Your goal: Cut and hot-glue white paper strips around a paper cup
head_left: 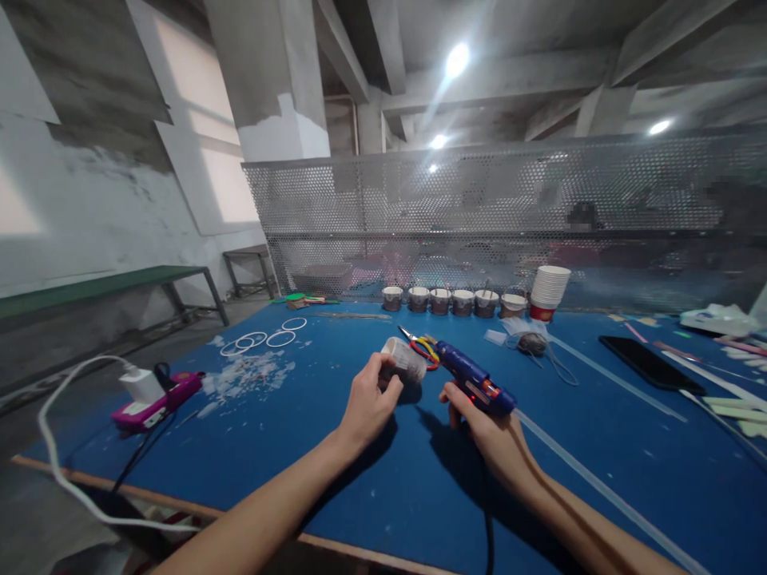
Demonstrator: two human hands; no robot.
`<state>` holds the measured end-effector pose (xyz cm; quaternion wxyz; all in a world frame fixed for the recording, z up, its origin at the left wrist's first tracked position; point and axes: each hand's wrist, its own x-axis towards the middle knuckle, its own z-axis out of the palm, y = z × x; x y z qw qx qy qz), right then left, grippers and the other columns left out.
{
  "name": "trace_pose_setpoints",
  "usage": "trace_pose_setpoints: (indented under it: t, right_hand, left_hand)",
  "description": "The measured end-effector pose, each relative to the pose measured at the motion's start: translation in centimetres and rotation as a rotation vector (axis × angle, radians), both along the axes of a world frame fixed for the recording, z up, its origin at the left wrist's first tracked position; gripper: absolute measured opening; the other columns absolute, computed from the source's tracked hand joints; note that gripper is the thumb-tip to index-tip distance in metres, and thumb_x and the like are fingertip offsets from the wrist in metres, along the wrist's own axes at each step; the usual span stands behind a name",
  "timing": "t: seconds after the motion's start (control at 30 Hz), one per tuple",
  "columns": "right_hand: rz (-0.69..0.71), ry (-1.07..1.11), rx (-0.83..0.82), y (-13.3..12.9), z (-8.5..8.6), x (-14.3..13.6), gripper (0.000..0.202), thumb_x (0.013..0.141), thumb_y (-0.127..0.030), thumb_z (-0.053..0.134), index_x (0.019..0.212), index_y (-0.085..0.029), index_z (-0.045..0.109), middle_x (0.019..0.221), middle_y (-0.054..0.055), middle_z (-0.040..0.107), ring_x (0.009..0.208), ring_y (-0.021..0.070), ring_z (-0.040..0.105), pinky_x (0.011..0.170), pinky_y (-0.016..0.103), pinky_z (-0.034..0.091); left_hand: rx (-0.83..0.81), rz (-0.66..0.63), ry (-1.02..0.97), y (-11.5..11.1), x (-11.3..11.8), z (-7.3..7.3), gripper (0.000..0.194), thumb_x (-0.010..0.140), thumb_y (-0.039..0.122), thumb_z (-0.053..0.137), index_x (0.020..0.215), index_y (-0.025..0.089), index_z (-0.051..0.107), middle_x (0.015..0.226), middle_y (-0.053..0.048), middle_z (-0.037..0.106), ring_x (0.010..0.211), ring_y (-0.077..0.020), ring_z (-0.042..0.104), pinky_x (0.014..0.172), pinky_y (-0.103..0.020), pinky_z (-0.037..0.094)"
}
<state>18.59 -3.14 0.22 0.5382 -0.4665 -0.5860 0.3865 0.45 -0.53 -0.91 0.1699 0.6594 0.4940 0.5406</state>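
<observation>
My left hand [370,398] is closed around a small paper cup [406,362], tipped on its side just above the blue table. The cup's outside looks wrapped in something brown and grey. In my right hand [488,427] is a blue hot glue gun [470,371], its nozzle pointing up and left toward the cup, apart from it. A long clear glue stick [599,479] runs from the gun's back end toward the lower right. Behind the cup lie pliers [428,351] with red and yellow handles.
Several wrapped cups [440,302] line the back edge beside a stack of paper cups [550,291]. White rings [281,339] and scraps [248,379] lie left, near a purple power strip [159,403]. To the right are twine [531,343] and a phone [650,363].
</observation>
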Motion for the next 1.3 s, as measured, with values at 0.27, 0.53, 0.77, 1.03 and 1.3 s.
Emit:
trace_pose_setpoints:
  t: [0.27,0.53,0.77,1.03,1.3]
  right_hand:
    - [-0.124,0.211,0.102,2.2,-0.7,-1.5,0.024,0.072,-0.042,0.068,0.082,-0.020,0.065,0.082,0.005,0.070,0.074,0.0206,0.063,0.074,0.034,0.050]
    - [-0.026,0.285,0.146,3.7,-2.7,-2.6,0.037,0.071,-0.041,0.073,0.099,-0.018,0.064,0.096,0.007,0.072,0.083,0.0228,0.066,0.081,0.038,0.051]
    - [-0.020,0.276,0.168,3.7,-2.8,-2.6,0.037,0.073,-0.038,0.072,0.101,-0.017,0.063,0.093,0.007,0.071,0.091,0.0258,0.066,0.084,0.039,0.051]
    - [-0.011,0.270,0.172,3.3,-2.7,-2.7,0.036,0.075,-0.035,0.068,0.106,-0.017,0.062,0.099,0.008,0.070,0.093,0.0252,0.065,0.086,0.039,0.050]
    - [0.057,0.277,0.171,3.5,-3.2,-2.6,0.037,0.075,-0.034,0.069,0.108,-0.018,0.064,0.102,0.007,0.071,0.095,0.0238,0.066,0.088,0.036,0.050]
  left_hand:
    - [0.016,0.029,0.093,-0.2,0.7,0.1,0.015,0.085,0.033,0.051,0.076,0.020,0.052,0.070,0.001,0.058,0.064,-0.0141,0.057,0.062,-0.025,0.047]
    - [0.107,-0.030,0.191,0.0,1.5,-0.8,0.012,0.084,0.028,0.050,0.076,0.020,0.054,0.070,0.000,0.061,0.062,-0.0137,0.058,0.062,-0.025,0.049]
    - [0.134,-0.049,0.148,-0.7,2.3,-0.8,0.012,0.084,0.027,0.052,0.076,0.020,0.057,0.070,0.000,0.064,0.062,-0.0133,0.060,0.065,-0.025,0.050]
    - [0.104,0.000,0.052,-1.0,2.2,-0.5,0.010,0.081,0.029,0.056,0.077,0.020,0.057,0.070,0.001,0.063,0.063,-0.0126,0.060,0.062,-0.023,0.050]
    - [0.103,-0.043,0.058,-1.0,1.9,-0.4,0.014,0.082,0.028,0.054,0.089,0.020,0.064,0.077,-0.001,0.068,0.067,-0.0136,0.063,0.065,-0.024,0.051]
